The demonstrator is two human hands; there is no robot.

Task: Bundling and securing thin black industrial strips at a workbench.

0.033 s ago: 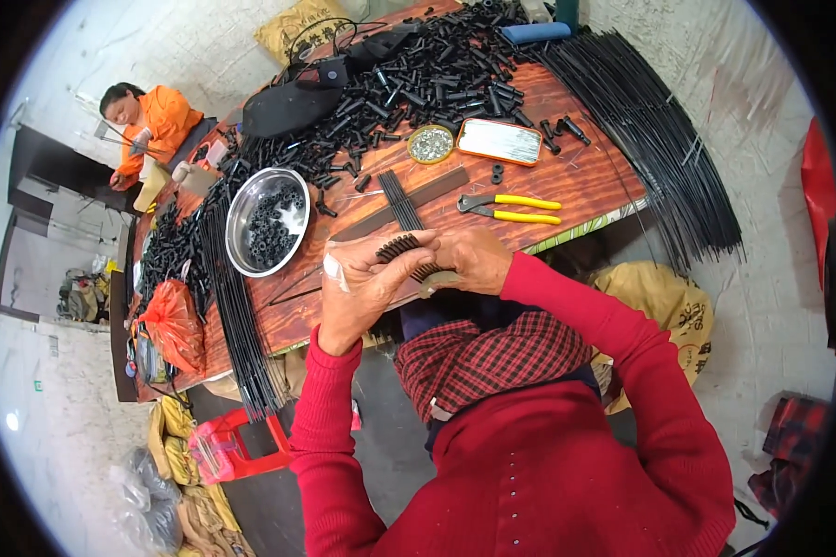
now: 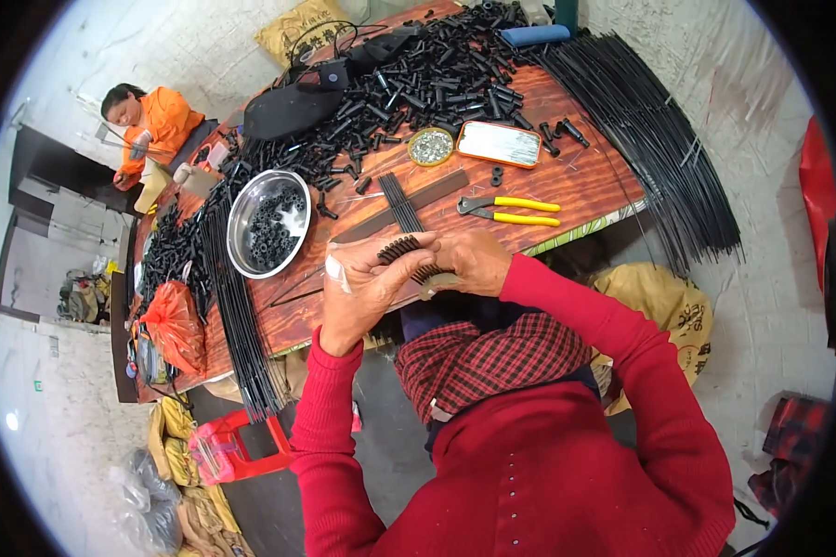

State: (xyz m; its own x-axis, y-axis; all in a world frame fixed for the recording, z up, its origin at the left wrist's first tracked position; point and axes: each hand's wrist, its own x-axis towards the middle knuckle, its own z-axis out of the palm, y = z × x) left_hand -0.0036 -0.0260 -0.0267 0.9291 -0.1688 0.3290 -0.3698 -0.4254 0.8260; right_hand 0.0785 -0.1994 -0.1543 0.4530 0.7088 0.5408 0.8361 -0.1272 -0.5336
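Note:
Just past the table's near edge, my left hand [image 2: 355, 290] and my right hand [image 2: 476, 264] are closed together on a bundle of thin black rods [image 2: 400, 202]. A row of dark rod ends fans out between my fingers. From there the rods run away from me, over a brown bar [image 2: 441, 188] lying on the table. A white patch sticks to the back of my left hand. My fingertips partly hide how the rod ends are gripped. Beneath my right fingers a small pale piece shows, too unclear to name.
Yellow-handled pliers [image 2: 520, 211], a tin of white pins [image 2: 499, 143] and a round dish of small metal bits [image 2: 431, 146] lie beyond my hands. A steel bowl [image 2: 239, 232] holds black rings. Long black rods [image 2: 646, 139] overhang the right side. A co-worker [image 2: 163, 125] sits far left.

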